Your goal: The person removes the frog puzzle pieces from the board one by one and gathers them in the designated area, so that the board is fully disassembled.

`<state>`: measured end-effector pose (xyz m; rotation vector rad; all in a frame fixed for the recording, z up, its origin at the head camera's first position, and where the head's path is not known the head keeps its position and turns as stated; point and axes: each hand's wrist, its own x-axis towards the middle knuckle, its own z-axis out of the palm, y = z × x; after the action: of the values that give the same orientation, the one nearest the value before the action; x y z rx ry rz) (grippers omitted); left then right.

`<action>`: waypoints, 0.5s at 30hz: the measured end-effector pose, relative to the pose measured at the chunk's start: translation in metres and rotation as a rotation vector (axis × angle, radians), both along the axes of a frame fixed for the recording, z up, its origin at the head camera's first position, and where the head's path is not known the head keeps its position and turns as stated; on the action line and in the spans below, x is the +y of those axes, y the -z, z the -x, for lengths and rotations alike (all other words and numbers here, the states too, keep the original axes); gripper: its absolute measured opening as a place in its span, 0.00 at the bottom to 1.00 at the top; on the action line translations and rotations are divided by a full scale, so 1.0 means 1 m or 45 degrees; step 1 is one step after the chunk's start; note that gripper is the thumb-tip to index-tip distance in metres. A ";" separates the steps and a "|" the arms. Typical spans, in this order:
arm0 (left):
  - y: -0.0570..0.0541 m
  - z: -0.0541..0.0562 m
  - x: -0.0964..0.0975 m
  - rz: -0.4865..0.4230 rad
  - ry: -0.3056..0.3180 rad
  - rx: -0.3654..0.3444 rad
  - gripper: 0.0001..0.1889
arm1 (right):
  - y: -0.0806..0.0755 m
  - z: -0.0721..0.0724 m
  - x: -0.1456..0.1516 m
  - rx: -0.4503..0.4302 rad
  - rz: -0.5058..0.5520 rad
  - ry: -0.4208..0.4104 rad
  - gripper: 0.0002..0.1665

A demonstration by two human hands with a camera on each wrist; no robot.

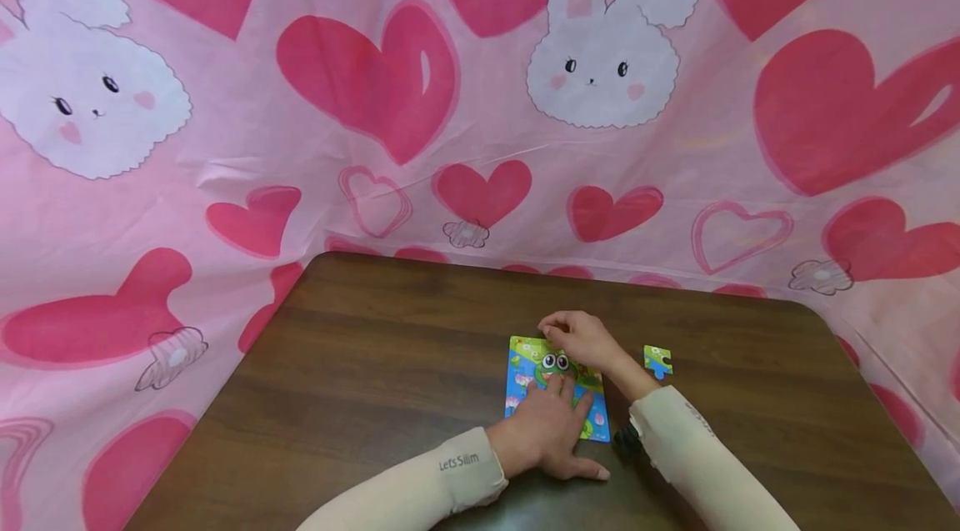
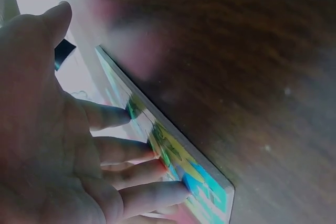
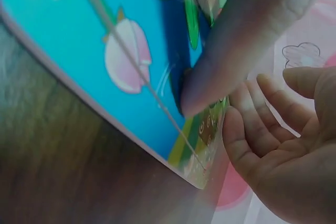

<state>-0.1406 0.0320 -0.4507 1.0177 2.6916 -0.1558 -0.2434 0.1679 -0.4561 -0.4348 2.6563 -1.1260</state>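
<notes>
A jigsaw puzzle [image 1: 597, 424] with a cartoon green frog on blue and green lies flat on the table. My left hand [image 1: 546, 429] rests on it with spread, fairly straight fingers. In the left wrist view, the fingertips of the left hand [image 2: 58, 135] touch the puzzle's face [image 2: 202, 184]. At the puzzle's far edge is my right hand [image 1: 588, 341], its fingers loosely bent. The right wrist view has the right hand [image 3: 289, 145] beside the puzzle [image 3: 68, 51], with no piece visible in it. One loose puzzle piece [image 1: 657, 361], green and blue, lies right of the right forearm.
The dark wooden table [image 1: 360, 398] extends around the puzzle. A pink cloth [image 1: 480, 139] with hearts and rabbits hangs behind and beside it. A small black object [image 1: 627, 442] shows by the right sleeve.
</notes>
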 end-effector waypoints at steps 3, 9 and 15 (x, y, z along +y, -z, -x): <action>0.001 0.000 0.001 0.005 0.004 0.020 0.53 | -0.002 -0.001 -0.001 0.041 -0.037 0.030 0.15; 0.003 0.000 0.001 0.008 -0.003 0.026 0.53 | -0.004 -0.003 -0.002 0.038 -0.029 0.040 0.15; 0.003 0.000 0.000 -0.007 -0.011 0.006 0.53 | -0.005 0.000 -0.002 0.067 -0.100 0.011 0.15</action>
<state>-0.1408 0.0323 -0.4532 1.0084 2.7017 -0.1489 -0.2432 0.1663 -0.4515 -0.4444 2.7391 -1.0223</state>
